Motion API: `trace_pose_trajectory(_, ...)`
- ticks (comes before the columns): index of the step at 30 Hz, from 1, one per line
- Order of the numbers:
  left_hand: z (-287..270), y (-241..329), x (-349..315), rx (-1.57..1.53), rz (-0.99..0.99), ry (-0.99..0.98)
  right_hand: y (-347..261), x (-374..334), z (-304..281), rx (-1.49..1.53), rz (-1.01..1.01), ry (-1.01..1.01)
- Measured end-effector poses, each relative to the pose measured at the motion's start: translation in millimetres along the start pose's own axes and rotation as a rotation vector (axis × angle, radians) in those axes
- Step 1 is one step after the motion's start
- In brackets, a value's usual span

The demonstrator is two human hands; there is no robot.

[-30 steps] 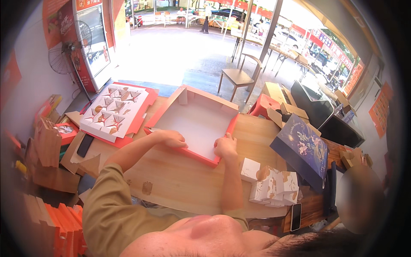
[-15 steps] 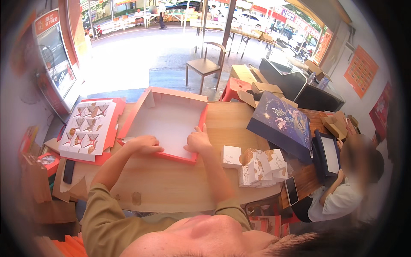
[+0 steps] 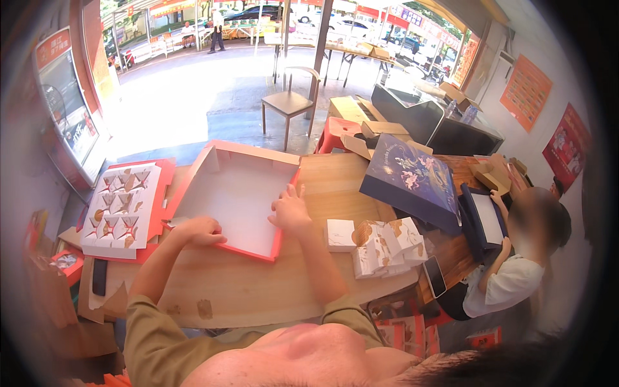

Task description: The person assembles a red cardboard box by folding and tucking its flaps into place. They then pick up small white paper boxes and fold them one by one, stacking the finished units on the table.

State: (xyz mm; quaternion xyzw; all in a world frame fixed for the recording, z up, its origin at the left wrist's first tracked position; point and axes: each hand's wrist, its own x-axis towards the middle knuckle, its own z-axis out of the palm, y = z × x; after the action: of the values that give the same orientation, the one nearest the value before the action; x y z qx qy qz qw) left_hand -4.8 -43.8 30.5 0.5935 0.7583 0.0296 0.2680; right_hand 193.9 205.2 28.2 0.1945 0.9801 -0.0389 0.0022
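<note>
A large shallow red cardboard box with a pale inside lies open side up on the wooden table in front of me. My left hand is closed over its near wall, toward the left corner. At the near right corner, my right hand rests against the right wall with its fingers spread. To the left sits a white insert sheet with star-shaped cut openings, on top of red card. Several small white boxes with gold patterns are grouped to the right of my right hand.
A dark blue decorated box stands at the right, next to a co-worker holding a dark blue open box. Phones lie at the table's left and right. Beyond the table are a chair and a red stool.
My right hand's fingers have lifted and spread along the box's right wall. My left hand keeps its hold on the near wall. The whole view has shifted slightly.
</note>
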Motion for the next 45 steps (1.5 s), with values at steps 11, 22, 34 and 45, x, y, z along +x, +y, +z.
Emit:
trace_pose_trajectory(11, 9.4, -12.3, 3.1, 0.026, 0.052, 0.025, 18.2, 10.6, 13.4, 0.407, 0.325, -0.057)
trace_pose_trajectory(22, -4.3, 47.8, 5.8, -0.189, -0.052, 0.145, 27.5, 27.7, 42.3, 0.467, 0.323, 0.036)
trace_pose_trajectory(34, 21.9, 112.8, 73.5, -1.007, -0.126, -0.119, 23.4, 17.1, 15.7, 0.593, 0.347, -0.008)
trace_pose_trajectory(45, 28.0, 106.4, 89.9, -0.711, -0.217, -0.119, 21.8, 17.5, 15.6, 0.675, 0.350, -0.080)
